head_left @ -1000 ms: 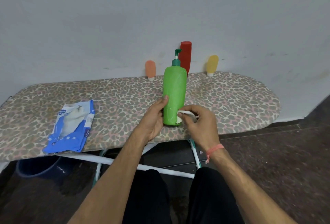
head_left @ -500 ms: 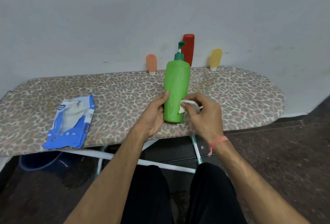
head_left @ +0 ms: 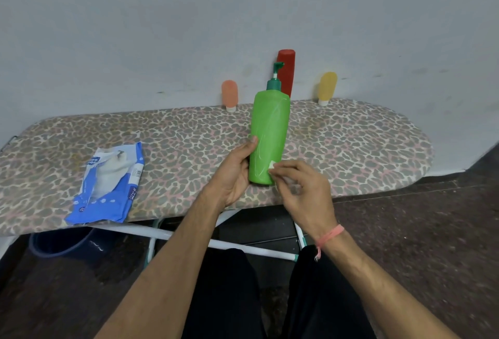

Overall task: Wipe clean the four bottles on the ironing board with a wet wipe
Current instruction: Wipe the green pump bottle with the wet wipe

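**Wiping the green pump bottle, low on its side**

Right hand (head_left: 302, 190) pinching a folded wet wipe (head_left: 271, 165) against the green pump bottle (head_left: 268, 136), near its base. Left hand (head_left: 232, 174) gripping the opposite flank, steadying. Bottle standing upright at the ironing board (head_left: 351, 144) near edge, long axis vertical; unwiped length running upward from the wipe.

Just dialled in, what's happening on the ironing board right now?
A person is wiping the green pump bottle, which stands near the front edge of the ironing board. The left hand grips its side while the right hand pinches a wet wipe against its lower part. The orange bottle, red bottle and yellow bottle stand at the back by the wall. The wipe packet lies to the left.
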